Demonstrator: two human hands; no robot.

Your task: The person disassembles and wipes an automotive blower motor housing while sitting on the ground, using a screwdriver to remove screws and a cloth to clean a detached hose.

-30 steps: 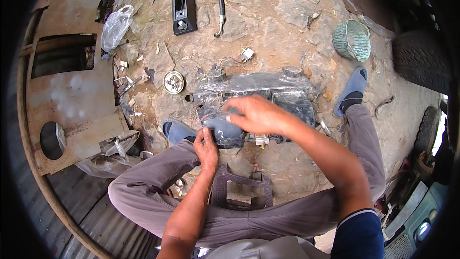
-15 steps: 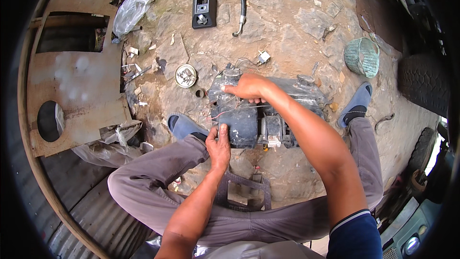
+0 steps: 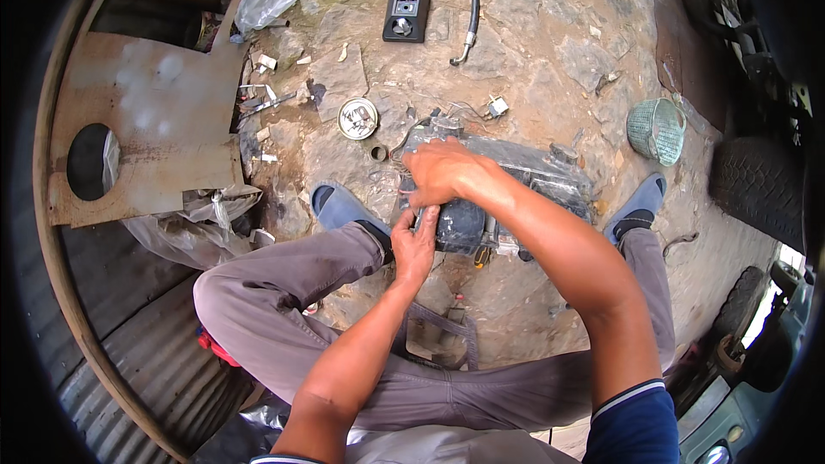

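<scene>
A dusty black plastic housing (image 3: 537, 170) with a rounded drum-like part (image 3: 461, 225) lies on the ground between my feet. My left hand (image 3: 414, 249) is closed on the near left edge of the housing, its thumb pointing up along the drum. Over the left end reaches my right hand (image 3: 449, 174), back upward, fingers bent down close to the left thumb. What those fingers pinch, if anything, is hidden. Thin wires run behind the housing towards a small white connector (image 3: 498, 106). Beneath its near side shows a yellow-and-black tool handle (image 3: 482, 257).
A round tin of small parts (image 3: 357, 119) and a short ring (image 3: 378, 153) sit left of the housing. Farther off lie a black panel (image 3: 411, 0) and a hose (image 3: 473, 9). A green basket (image 3: 656, 131) stands right, near a tyre (image 3: 760, 180); cut board (image 3: 155, 112) is left.
My right hand has gone from a pointing finger to bent fingers and come down towards the left hand. The left hand has shifted slightly up and right. The whole view has also shifted.
</scene>
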